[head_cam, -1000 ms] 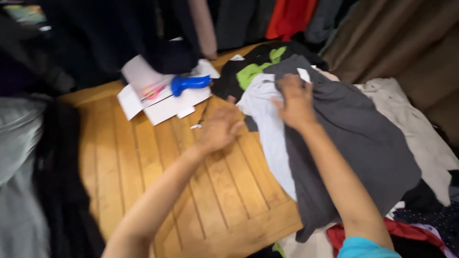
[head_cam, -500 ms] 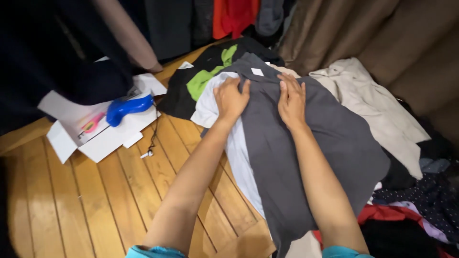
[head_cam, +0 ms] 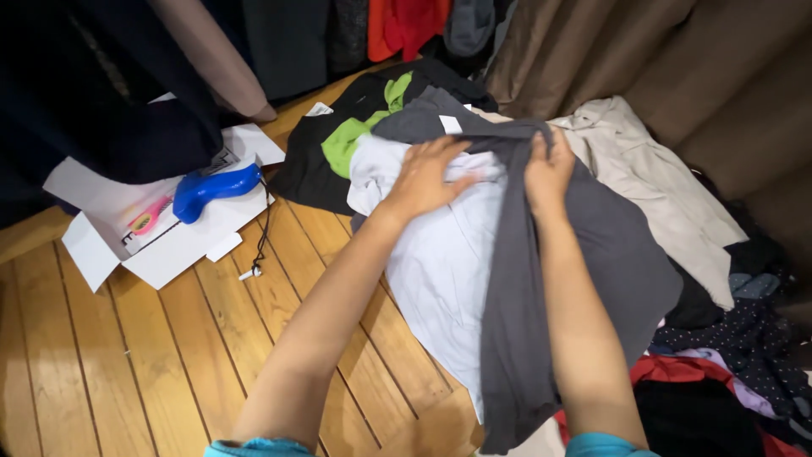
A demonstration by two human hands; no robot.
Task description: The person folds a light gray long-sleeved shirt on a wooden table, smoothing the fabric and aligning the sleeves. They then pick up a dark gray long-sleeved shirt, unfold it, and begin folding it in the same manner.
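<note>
Grey fabric, a dark grey shirt (head_cam: 592, 245), lies spread over a white shirt (head_cam: 440, 271) at the middle of the head view, both on a wooden plank floor (head_cam: 127, 364). Left hand (head_cam: 423, 173) rests palm down on the white shirt near its upper edge, fingers spread and flat, grip released, pressing rather than grasping. Right hand (head_cam: 548, 169) sits just beside it on the grey shirt's folded edge, fingers curled over the cloth; grip looks clenched on that edge, though the fingertips are partly hidden in the fold. Both forearms reach in from the bottom of the frame, with teal sleeve cuffs just showing. A small white label (head_cam: 451, 124) shows at the grey shirt's collar, above the hands. Behind the pile lies a black garment (head_cam: 313, 169) with a bright green piece (head_cam: 355, 140) on it. To the right, touching the grey shirt, a beige garment (head_cam: 651, 186) lies flat; further right and lower, a dark dotted cloth (head_cam: 744, 338) and a red cloth (head_cam: 677, 372). To the left, well apart from the hands, an opened white cardboard box (head_cam: 169, 245) lies flat on the floor, carrying a blue handheld tool (head_cam: 211, 188) with a thin cord (head_cam: 264, 228) trailing down. Brown curtain (head_cam: 677, 59) hangs at top right.
</note>
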